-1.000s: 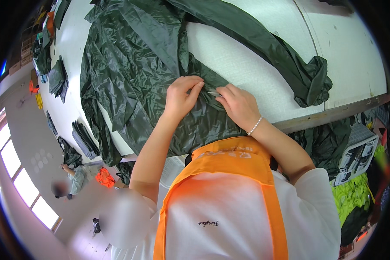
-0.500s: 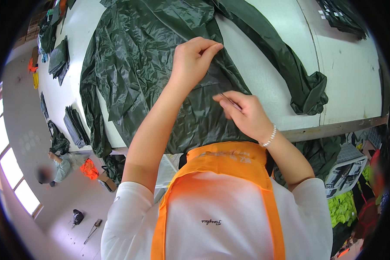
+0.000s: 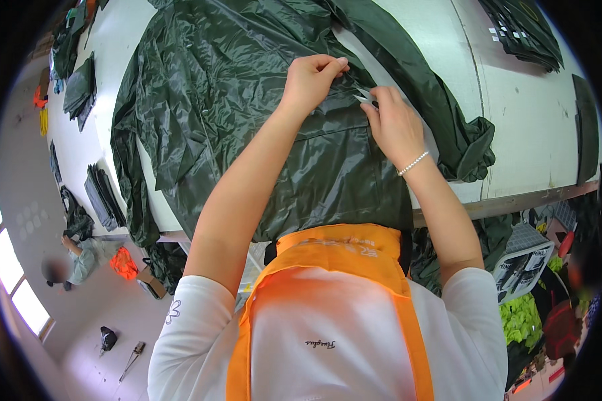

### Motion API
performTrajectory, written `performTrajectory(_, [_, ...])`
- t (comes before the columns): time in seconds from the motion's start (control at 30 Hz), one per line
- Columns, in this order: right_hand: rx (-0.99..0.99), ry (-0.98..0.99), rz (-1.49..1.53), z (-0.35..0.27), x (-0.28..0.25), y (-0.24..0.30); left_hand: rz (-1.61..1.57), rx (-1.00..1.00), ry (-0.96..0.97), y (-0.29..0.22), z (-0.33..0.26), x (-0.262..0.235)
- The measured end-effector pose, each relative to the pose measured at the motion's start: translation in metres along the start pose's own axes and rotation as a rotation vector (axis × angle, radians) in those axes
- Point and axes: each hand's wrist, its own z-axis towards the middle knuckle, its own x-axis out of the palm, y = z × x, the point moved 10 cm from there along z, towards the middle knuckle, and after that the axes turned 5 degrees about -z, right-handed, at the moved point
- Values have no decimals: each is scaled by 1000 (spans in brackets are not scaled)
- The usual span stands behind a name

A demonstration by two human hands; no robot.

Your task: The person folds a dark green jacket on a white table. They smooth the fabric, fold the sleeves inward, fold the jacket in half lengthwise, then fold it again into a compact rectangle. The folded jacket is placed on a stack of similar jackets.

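A large dark green shiny raincoat [image 3: 234, 100] lies spread over a white table [image 3: 528, 127], its hem hanging off the near edge. My left hand [image 3: 311, 80] pinches a fold of the fabric near the garment's middle. My right hand [image 3: 394, 123], with a bead bracelet on the wrist, is just to the right of it and holds a small pair of metal snips [image 3: 366, 97] against the fabric. The two hands are a few centimetres apart. One long green sleeve [image 3: 448, 127] runs off to the right.
Folded dark garments [image 3: 523, 32] lie at the table's far right, and more dark pieces [image 3: 80, 90] on the left. Stacked dark fabric [image 3: 104, 197] sits below the table's left side. A person [image 3: 80, 257] sits on the floor at left. Crates [image 3: 525, 257] stand under the table at right.
Both hands have moved further up the garment. The right hand has come up from lower down and now meets the left one at the fold.
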Motion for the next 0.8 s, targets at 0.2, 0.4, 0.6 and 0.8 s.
performTrajectory(0.2, [-162, 24, -177, 11, 2, 14, 156, 35, -28, -18, -1, 2])
performTrajectory(0.4, [-140, -32, -94, 8, -6, 10, 89, 120, -127, -18, 0, -3])
performTrajectory(0.6, [-189, -31, -153, 7, -1, 11, 65, 28, -73, -11, 3, 1])
performTrajectory(0.8, [-230, -24, -182, 11, 6, 4, 154, 38, -125, -22, -18, -12])
